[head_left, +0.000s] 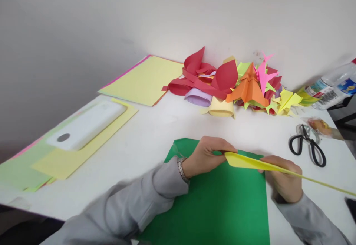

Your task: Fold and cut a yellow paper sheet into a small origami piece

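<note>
Left grip (pixel 205 156) and right grip (pixel 283 180) both pinch folded yellow paper (pixel 244 161) stretched between them, above green sheet (pixel 217 208) on counter (pixel 144 141).

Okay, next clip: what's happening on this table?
A person holds a long, narrow folded yellow paper in both hands above a green sheet on the white table. The left hand pinches its left end; the right hand grips it further along. Black scissors lie untouched to the right, and a pile of folded paper figures sits by the wall.
</note>
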Tool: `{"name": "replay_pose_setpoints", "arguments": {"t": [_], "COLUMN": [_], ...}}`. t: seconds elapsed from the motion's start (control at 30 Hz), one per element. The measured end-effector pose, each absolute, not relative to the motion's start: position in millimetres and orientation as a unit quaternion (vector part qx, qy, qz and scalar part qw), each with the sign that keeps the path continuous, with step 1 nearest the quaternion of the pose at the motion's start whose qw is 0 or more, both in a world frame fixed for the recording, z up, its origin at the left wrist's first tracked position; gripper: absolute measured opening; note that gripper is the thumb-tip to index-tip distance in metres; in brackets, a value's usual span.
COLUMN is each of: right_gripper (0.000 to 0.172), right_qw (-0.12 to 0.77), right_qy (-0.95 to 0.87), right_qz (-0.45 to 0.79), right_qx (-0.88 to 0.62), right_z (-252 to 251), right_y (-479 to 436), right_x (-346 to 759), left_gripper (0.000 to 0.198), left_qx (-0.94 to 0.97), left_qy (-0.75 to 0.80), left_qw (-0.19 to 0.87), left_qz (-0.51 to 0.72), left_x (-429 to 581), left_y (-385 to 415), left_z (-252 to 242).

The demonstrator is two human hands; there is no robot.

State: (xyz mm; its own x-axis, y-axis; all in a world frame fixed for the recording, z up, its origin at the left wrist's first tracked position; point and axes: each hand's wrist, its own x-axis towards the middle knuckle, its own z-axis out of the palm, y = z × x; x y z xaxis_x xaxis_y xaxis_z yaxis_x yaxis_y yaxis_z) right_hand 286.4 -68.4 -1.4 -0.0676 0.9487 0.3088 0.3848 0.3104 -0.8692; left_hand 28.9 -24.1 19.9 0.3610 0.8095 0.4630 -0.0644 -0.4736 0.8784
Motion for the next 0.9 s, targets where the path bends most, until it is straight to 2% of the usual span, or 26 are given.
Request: {"name": "replay_pose_setpoints", "arguments": {"t": [0.1,0.27,0.5,0.7,0.9], "right_gripper": [0.011,0.019,0.017,0.020,0.014], "right_qw": [0.482,0.482,0.472,0.429,0.423], "right_qy": [-0.657,-0.665,-0.680,-0.730,-0.733], "right_qz": [0.319,0.343,0.344,0.345,0.304], "right_qx": [-0.483,-0.457,-0.443,-0.405,-0.437], "right_z": [-4,-6,-5,-6,6], "right_y": [-70,-71,-70,-69,-69], "right_x": [288,288,289,291,283], "left_gripper": [0.013,0.015,0.014,0.019,0.022], "left_qx": [0.742,0.776,0.786,0.788,0.814], "left_qy": [0.239,0.217,0.197,0.189,0.177], "left_qw": [0.379,0.326,0.330,0.367,0.337], "left_qz": [0.498,0.494,0.485,0.457,0.439], "left_x": [28,28,30,32,31], "left_y": [-25,-26,-25,-30,-30], "left_z": [16,11,9,9,8]}}
